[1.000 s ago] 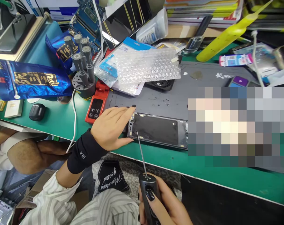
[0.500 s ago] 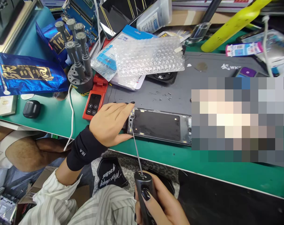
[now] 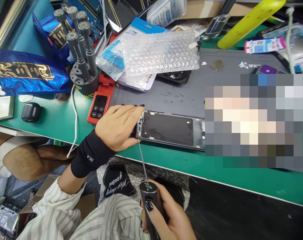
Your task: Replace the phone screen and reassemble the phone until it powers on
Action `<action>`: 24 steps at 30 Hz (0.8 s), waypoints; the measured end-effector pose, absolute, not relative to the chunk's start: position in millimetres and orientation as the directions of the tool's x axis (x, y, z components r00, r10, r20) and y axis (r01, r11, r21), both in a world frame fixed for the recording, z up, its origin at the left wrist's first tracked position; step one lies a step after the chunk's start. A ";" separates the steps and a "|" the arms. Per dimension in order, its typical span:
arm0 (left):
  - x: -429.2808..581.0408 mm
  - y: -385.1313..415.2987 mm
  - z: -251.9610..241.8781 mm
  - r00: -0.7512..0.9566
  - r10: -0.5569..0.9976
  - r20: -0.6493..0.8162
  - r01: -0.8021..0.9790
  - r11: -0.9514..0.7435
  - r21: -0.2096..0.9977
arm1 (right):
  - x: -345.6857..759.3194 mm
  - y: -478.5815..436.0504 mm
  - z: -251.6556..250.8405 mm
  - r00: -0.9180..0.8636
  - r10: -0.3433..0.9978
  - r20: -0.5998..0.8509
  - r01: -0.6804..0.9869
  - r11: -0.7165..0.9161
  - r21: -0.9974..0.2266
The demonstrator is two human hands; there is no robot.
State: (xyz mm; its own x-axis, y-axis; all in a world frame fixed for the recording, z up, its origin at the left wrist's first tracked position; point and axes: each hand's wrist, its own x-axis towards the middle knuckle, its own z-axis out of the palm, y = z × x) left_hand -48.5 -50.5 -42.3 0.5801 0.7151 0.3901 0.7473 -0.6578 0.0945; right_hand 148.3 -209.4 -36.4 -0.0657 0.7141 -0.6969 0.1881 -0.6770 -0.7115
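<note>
Phone [image 3: 170, 130]: lies flat, long side towards the worker, straddling the near edge of the grey mat [image 3: 191, 90] and the green table [image 3: 166, 166]. The back looks to be off, showing a dark inner plate. Its right end is lost in a blurred patch.

Left hand [image 3: 116, 128]: fingers [image 3: 131, 110] together and laid along the phone's left end, thumb on the near edge. The end is pinched between them and pressed down.

Right hand [image 3: 166, 216]: fingers clamped round the handle of a screwdriver [image 3: 150, 200], thumb on its button. The thin bit slants up and its tip sits at the phone's near-left corner, just beside the left thumb.

Handling, my judgement: thin, stiff and light, so likely to skate on the mat unless pinned. Fragile while open. Best held by the metal side rails or corners, never by the exposed middle.

Around it:
- Loose screws [image 3: 177, 97] lie on the mat just beyond the phone.
- A red gadget [image 3: 99, 105] sits near the left hand.
- Behind the gadget is a stand of screwdrivers [image 3: 83, 80].
- Bubble wrap [image 3: 160, 51] lies over packets further back.
- Far left are a blue foil packet [image 3: 24, 75] and a small black case [image 3: 31, 111].
- Another person's arm [image 3: 24, 160] rests below the table edge, well apart from the work.
</note>
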 end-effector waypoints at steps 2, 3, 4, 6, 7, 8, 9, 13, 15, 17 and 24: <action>-48.4 -50.9 -42.4 0.576 0.729 0.370 0.751 -0.651 0.112 | 149.4 -212.3 -41.1 -0.065 0.729 -0.681 0.207 -0.658 -0.724; -48.6 -51.0 -42.7 0.575 0.733 0.364 0.751 -0.649 0.122 | 150.1 -213.3 -43.2 -0.072 0.735 -0.675 0.218 -0.648 -0.729; -48.8 -50.9 -43.1 0.574 0.735 0.360 0.750 -0.649 0.130 | 150.8 -213.9 -45.0 -0.079 0.739 -0.669 0.232 -0.639 -0.733; -49.1 -50.5 -44.2 0.577 0.731 0.365 0.744 -0.654 0.135 | 151.8 -214.2 -47.8 -0.081 0.748 -0.659 0.261 -0.622 -0.738; -49.2 -50.3 -44.6 0.577 0.727 0.372 0.743 -0.656 0.130 | 152.0 -214.1 -48.7 -0.078 0.752 -0.655 0.273 -0.615 -0.739; -49.2 -50.0 -45.0 0.577 0.722 0.383 0.742 -0.658 0.123 | 152.0 -214.0 -49.3 -0.075 0.754 -0.652 0.283 -0.611 -0.739; -49.1 -49.7 -45.3 0.576 0.716 0.395 0.742 -0.660 0.115 | 151.9 -214.0 -49.7 -0.072 0.756 -0.651 0.289 -0.609 -0.739; -48.3 -49.3 -44.9 0.565 0.713 0.415 0.745 -0.657 0.115 | 150.1 -214.3 -49.4 -0.062 0.745 -0.664 0.278 -0.626 -0.728; -48.0 -49.5 -44.3 0.559 0.722 0.408 0.748 -0.651 0.128 | 148.8 -214.1 -48.7 -0.060 0.736 -0.675 0.255 -0.642 -0.723; -47.8 -49.8 -44.0 0.554 0.724 0.412 0.748 -0.649 0.136 | 147.0 -212.9 -47.7 -0.065 0.729 -0.681 0.230 -0.653 -0.722; -47.3 -50.3 -42.8 0.537 0.735 0.413 0.757 -0.637 0.149 | 143.9 -206.3 -36.7 -0.082 0.679 -0.730 0.115 -0.721 -0.684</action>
State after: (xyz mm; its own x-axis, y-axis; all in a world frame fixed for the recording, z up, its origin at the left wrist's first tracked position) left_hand -47.3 -50.3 -42.8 0.5374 0.7351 0.4134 0.7566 -0.6367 0.1485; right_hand 143.9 -206.3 -36.7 -0.0821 0.6789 -0.7296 0.1150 -0.7207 -0.6836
